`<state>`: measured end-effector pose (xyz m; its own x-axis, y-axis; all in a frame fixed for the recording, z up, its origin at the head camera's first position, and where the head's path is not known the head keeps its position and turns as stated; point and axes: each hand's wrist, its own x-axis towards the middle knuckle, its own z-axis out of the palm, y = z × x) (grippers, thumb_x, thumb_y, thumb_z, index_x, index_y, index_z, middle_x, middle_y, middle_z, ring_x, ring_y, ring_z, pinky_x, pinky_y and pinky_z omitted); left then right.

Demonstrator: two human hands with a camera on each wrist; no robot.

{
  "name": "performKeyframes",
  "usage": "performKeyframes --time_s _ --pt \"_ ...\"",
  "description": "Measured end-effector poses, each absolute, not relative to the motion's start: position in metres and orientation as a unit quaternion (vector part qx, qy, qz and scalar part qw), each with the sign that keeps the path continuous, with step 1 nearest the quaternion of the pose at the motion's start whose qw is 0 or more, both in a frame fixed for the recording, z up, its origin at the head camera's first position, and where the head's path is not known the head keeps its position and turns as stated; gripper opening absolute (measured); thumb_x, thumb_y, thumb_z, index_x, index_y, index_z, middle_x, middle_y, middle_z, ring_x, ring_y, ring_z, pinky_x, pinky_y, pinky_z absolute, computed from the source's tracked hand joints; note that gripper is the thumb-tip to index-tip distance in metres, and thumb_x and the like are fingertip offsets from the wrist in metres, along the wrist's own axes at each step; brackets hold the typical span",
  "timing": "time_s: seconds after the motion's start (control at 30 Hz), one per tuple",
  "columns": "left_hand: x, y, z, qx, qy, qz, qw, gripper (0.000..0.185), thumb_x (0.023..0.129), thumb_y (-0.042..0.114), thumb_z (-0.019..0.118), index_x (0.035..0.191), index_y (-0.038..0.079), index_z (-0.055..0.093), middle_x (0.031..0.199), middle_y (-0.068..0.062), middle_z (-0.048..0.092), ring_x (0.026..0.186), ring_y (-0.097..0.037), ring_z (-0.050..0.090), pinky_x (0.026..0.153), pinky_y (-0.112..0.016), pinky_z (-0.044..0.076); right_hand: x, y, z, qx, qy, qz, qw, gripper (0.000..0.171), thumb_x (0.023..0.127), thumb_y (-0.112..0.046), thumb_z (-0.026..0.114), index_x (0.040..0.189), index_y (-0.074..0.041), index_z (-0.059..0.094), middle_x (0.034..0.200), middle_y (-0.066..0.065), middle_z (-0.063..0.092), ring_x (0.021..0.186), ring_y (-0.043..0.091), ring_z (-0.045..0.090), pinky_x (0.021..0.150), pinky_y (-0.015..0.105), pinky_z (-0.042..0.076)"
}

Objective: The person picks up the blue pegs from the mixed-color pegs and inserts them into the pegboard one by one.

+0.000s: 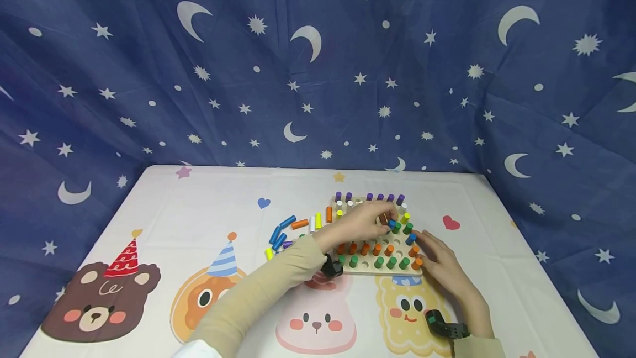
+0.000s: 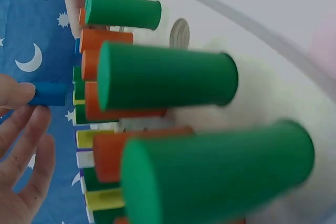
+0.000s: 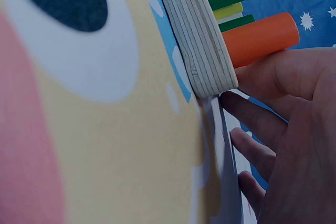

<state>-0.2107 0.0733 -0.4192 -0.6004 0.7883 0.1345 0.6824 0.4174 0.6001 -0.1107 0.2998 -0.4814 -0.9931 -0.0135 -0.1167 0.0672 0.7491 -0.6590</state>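
Blue peg (image 2: 48,94) pinched in the fingertips of the left hand (image 1: 359,224) above the pegboard (image 1: 370,270); right hand (image 1: 442,263), fingers relaxed, touches the board's corner.

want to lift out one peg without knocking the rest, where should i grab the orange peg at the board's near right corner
Pinch the orange peg by its upper end, coming straight down from above. It stands upright in the wooden board with green pegs close beside it, so probably only the top is free. The right hand rests against that corner.
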Motion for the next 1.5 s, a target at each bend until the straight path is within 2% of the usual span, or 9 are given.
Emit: performKeyframes --time_s 0.3,0.63,0.83,1.2,1.5 --pt "-0.211 0.085 -0.424 0.444 0.826 0.331 0.100 0.026 0.089 0.010 0.066 0.114 0.012 0.061 0.106 -0.001 0.067 0.091 -0.005 0.059 0.079 -0.012 0.047 -0.111 0.301 -0.482 0.012 0.933 -0.355 0.058 0.056 0.094 -0.019 0.055 0.147 -0.014 0.038 0.156 0.026 0.023 0.141 0.053 0.018 0.103 0.077 0.016" --pt "-0.211 0.093 -0.428 0.435 0.827 0.338 0.114 0.024 0.088 0.009 0.066 0.111 0.014 0.062 0.104 0.001 0.067 0.093 -0.005 0.060 0.079 -0.011 0.047 -0.111 0.301 -0.482 0.009 0.934 -0.353 0.055 0.056 0.093 -0.018 0.054 0.147 -0.013 0.039 0.155 0.026 0.023 0.141 0.053 0.018 0.103 0.078 0.015" --pt "-0.211 0.096 -0.434 0.433 0.824 0.345 0.122 0.023 0.087 0.006 0.067 0.108 0.014 0.063 0.103 0.002 0.067 0.093 -0.006 0.061 0.083 -0.015 0.050 -0.111 0.301 -0.481 0.012 0.932 -0.359 0.057 0.057 0.092 -0.017 0.055 0.146 -0.013 0.039 0.155 0.026 0.023 0.141 0.053 0.018 0.103 0.077 0.015" --pt "-0.209 0.100 -0.438 0.445 0.834 0.314 0.087 0.019 0.085 0.009 0.070 0.102 0.016 0.065 0.101 0.005 0.064 0.091 -0.004 0.059 0.079 -0.010 0.045 -0.111 0.302 -0.482 -0.002 0.928 -0.369 0.045 0.055 0.093 -0.016 0.056 0.145 -0.011 0.040 0.154 0.028 0.025 0.141 0.052 0.020 0.104 0.076 0.017" --pt "-0.210 0.103 -0.446 0.449 0.838 0.303 0.070 0.018 0.085 0.011 0.070 0.101 0.018 0.064 0.102 0.005 0.065 0.092 -0.004 0.059 0.086 -0.015 0.044 -0.111 0.303 -0.482 -0.002 0.931 -0.363 0.045 0.056 0.092 -0.015 0.055 0.146 -0.011 0.040 0.154 0.028 0.025 0.141 0.052 0.019 0.104 0.076 0.017"
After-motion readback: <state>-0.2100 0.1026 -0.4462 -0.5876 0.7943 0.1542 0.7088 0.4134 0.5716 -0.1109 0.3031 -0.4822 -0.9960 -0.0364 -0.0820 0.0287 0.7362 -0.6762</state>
